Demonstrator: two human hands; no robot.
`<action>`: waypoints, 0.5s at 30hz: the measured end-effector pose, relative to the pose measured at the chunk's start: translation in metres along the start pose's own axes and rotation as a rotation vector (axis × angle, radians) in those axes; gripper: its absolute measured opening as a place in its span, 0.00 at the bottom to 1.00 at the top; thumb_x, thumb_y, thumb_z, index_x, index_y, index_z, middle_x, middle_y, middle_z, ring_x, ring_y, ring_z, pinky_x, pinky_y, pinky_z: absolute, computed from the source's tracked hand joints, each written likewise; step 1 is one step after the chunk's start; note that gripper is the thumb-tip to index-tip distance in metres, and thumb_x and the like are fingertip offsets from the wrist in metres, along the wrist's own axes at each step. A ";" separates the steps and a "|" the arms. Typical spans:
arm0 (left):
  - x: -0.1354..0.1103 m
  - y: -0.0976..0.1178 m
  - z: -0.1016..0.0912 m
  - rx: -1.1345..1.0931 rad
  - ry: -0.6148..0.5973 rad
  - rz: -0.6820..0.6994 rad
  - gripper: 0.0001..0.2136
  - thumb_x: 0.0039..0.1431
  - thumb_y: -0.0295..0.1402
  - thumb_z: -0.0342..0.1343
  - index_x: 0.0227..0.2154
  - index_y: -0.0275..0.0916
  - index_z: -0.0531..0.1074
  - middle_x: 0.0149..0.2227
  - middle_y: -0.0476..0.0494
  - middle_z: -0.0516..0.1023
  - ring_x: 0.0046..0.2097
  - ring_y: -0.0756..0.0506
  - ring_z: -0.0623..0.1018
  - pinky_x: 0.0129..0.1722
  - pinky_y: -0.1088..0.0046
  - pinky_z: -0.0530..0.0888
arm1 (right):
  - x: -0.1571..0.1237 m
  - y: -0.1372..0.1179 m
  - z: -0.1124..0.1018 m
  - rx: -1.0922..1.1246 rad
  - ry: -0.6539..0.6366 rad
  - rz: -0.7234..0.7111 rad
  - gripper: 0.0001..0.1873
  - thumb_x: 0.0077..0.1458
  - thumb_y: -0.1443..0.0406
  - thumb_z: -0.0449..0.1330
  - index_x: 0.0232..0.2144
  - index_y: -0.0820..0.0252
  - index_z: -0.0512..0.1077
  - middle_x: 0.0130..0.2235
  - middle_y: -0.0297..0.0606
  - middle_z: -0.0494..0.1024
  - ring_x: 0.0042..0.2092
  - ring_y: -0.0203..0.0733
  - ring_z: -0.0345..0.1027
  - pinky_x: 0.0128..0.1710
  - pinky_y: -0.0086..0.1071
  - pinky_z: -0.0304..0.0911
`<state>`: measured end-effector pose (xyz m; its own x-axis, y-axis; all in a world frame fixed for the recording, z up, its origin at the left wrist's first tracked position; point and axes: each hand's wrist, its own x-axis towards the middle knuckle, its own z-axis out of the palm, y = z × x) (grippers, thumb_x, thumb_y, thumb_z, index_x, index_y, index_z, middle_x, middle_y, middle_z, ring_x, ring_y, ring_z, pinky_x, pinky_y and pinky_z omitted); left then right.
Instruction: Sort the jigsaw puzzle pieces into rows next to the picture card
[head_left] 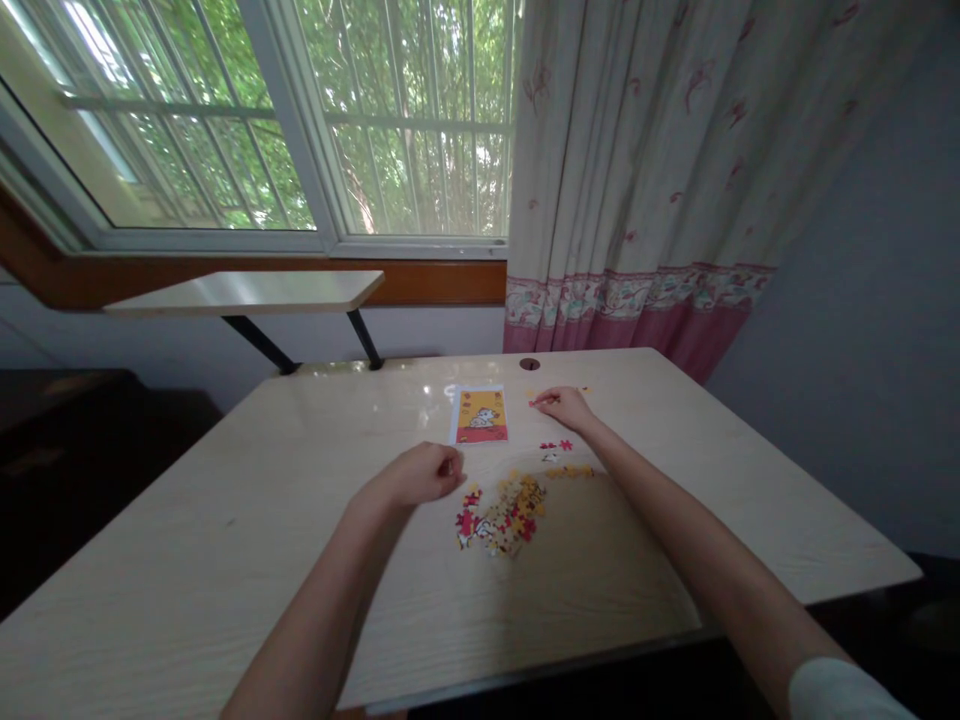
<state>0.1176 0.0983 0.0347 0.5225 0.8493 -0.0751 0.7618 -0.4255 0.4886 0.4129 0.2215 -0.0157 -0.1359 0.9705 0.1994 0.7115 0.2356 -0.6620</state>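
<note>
My right hand [566, 407] reaches to the far part of the desk, its fingers pinched on a small red jigsaw piece [533, 404]. My left hand [429, 474] is curled closed just over the desk, left of the piece pile; whatever it may hold is hidden. A loose pile of jigsaw pieces [517, 510], red, yellow and white, lies between my forearms. A few red pieces [565, 446] and a row of yellow pieces [577, 470] sit apart from it. Between my hands lies a picture card [481, 416] with a white animal on yellow and red.
The pale wooden desk [247, 540] stands against the window wall. At its back left a raised shelf [262, 291] rests on dark legs. A round cable hole [529, 364] is near the back edge. A patterned curtain [622, 200] hangs behind.
</note>
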 end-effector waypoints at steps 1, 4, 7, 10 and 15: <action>0.000 0.000 0.000 0.005 -0.005 -0.002 0.10 0.50 0.37 0.50 0.23 0.36 0.70 0.20 0.49 0.69 0.22 0.51 0.64 0.22 0.76 0.55 | 0.000 0.000 0.000 -0.001 -0.001 0.001 0.10 0.45 0.62 0.62 0.32 0.58 0.77 0.33 0.37 0.78 0.35 0.40 0.69 0.38 0.33 0.62; 0.000 0.001 -0.001 0.005 -0.005 -0.007 0.10 0.49 0.37 0.50 0.23 0.36 0.69 0.19 0.49 0.69 0.22 0.51 0.64 0.22 0.76 0.55 | 0.001 0.002 0.000 0.004 -0.009 -0.009 0.10 0.44 0.62 0.62 0.32 0.58 0.77 0.33 0.37 0.78 0.35 0.40 0.69 0.38 0.32 0.62; -0.001 0.001 0.000 -0.010 0.007 -0.009 0.09 0.49 0.37 0.51 0.23 0.36 0.69 0.19 0.50 0.69 0.21 0.52 0.64 0.22 0.77 0.55 | 0.002 0.004 0.000 0.007 -0.018 -0.016 0.11 0.44 0.61 0.63 0.32 0.58 0.77 0.32 0.36 0.78 0.35 0.39 0.69 0.37 0.31 0.62; -0.001 0.000 0.000 -0.017 0.012 0.001 0.09 0.49 0.37 0.51 0.23 0.36 0.69 0.19 0.49 0.69 0.21 0.52 0.64 0.22 0.76 0.55 | 0.004 0.006 -0.001 0.006 -0.031 -0.021 0.11 0.44 0.62 0.63 0.33 0.58 0.77 0.32 0.36 0.78 0.34 0.39 0.69 0.37 0.31 0.62; 0.000 -0.001 0.001 0.026 -0.019 -0.003 0.09 0.50 0.37 0.50 0.24 0.36 0.69 0.20 0.49 0.70 0.22 0.51 0.65 0.23 0.76 0.56 | 0.003 0.005 0.001 -0.009 -0.020 0.012 0.13 0.43 0.61 0.63 0.34 0.58 0.77 0.34 0.37 0.78 0.35 0.39 0.69 0.38 0.31 0.62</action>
<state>0.1171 0.0986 0.0336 0.5270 0.8448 -0.0931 0.7731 -0.4310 0.4653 0.4154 0.2260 -0.0185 -0.1408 0.9741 0.1768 0.7193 0.2234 -0.6578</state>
